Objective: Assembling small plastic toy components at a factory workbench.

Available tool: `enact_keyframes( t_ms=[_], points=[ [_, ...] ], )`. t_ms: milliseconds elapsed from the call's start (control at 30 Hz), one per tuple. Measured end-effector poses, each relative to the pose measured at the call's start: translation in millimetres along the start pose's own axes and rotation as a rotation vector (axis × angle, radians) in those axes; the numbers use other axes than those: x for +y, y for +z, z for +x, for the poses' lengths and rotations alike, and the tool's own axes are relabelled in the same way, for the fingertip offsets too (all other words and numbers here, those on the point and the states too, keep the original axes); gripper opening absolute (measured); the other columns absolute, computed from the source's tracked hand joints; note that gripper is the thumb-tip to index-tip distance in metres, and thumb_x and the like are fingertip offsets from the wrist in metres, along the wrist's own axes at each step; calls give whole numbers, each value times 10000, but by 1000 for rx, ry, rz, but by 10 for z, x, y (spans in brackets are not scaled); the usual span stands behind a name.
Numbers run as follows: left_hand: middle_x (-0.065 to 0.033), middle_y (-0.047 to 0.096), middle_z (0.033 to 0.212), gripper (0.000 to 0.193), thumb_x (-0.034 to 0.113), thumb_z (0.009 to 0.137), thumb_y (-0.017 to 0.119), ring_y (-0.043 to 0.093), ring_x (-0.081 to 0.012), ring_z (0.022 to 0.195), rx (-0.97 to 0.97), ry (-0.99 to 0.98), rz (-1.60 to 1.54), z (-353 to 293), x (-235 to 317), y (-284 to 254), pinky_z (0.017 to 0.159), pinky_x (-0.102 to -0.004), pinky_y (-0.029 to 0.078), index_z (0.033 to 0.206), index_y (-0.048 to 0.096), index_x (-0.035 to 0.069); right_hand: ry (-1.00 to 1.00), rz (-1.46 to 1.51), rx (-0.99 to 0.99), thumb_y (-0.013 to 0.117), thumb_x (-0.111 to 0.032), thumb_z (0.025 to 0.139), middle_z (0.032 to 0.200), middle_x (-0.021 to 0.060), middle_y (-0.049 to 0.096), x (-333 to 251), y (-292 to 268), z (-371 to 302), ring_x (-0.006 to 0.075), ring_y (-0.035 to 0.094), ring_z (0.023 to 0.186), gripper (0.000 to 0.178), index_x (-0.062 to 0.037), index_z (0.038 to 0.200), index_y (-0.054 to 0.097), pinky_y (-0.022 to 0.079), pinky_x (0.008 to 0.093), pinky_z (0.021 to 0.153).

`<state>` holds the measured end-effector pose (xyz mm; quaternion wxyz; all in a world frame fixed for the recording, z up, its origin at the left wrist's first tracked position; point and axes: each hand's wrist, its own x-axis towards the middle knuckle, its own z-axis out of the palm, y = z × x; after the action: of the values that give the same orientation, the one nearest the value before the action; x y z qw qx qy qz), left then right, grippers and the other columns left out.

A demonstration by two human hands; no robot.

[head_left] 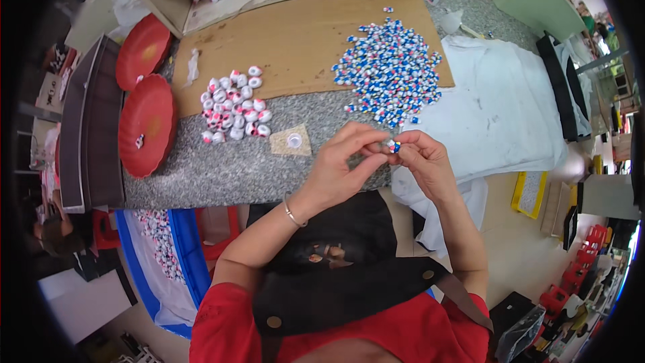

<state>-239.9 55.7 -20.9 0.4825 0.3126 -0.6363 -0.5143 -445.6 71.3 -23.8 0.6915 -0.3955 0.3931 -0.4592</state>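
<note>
A tiny painted figure piece point(394, 147), blue and white with a touch of yellow, is pinched at the fingertips in front of me, above the front edge of the grey stone worktop point(222, 181). My right hand point(428, 163) grips it between thumb and index finger. From the other side my left hand point(339, 165) closes thumb and fingers against it. Just beyond my hands lies a large heap of similar small blue-and-white pieces point(390, 67). Left of my left hand, a small round silvery cup point(293, 140) sits on a beige pad point(279, 144).
Larger white-and-pink pieces point(236, 109) lie in a group at left, near brown cardboard point(289, 44). Two red scalloped trays point(149, 141) stand at the left edge. White cloth point(500, 101) covers the right side. A blue bin point(185, 249) of pieces is below the worktop.
</note>
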Motion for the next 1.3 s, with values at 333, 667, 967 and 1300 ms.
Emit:
enact_keyframes(
  t_ms=[333, 667, 967, 1300],
  points=[
    [-78, 614, 1041, 239, -11, 859, 682, 623, -144, 885, 111, -17, -36, -436, -117, -362, 776, -254, 523, 1094, 693, 27, 67, -150, -5, 594, -103, 968, 961, 81, 691, 294, 551, 103, 138, 647, 795, 211, 15, 1130, 658, 537, 285, 760],
    [-79, 619, 1047, 163, -18, 918, 615, 638, -134, 927, 201, -120, -352, -617, -321, -484, 809, -243, 533, 1071, 671, -16, 112, -152, 4, 573, -78, 974, 993, 86, 690, 364, 748, 143, 133, 635, 862, 243, 23, 1181, 653, 523, 270, 806],
    [-79, 616, 1039, 150, -22, 920, 610, 647, -135, 908, 216, -116, -330, -648, -347, -536, 784, -243, 542, 1063, 657, -20, 141, -186, 8, 598, -75, 958, 999, 85, 696, 384, 806, 183, 125, 639, 870, 249, 14, 1183, 654, 525, 270, 811],
    [-98, 619, 1044, 174, -74, 894, 613, 631, -143, 917, 113, -88, -81, -531, -243, -429, 791, -244, 526, 1053, 661, -22, -109, -375, 304, 604, -106, 953, 942, 23, 666, 53, 410, 173, 92, 601, 860, 188, -10, 1109, 643, 479, 251, 814]
  ],
)
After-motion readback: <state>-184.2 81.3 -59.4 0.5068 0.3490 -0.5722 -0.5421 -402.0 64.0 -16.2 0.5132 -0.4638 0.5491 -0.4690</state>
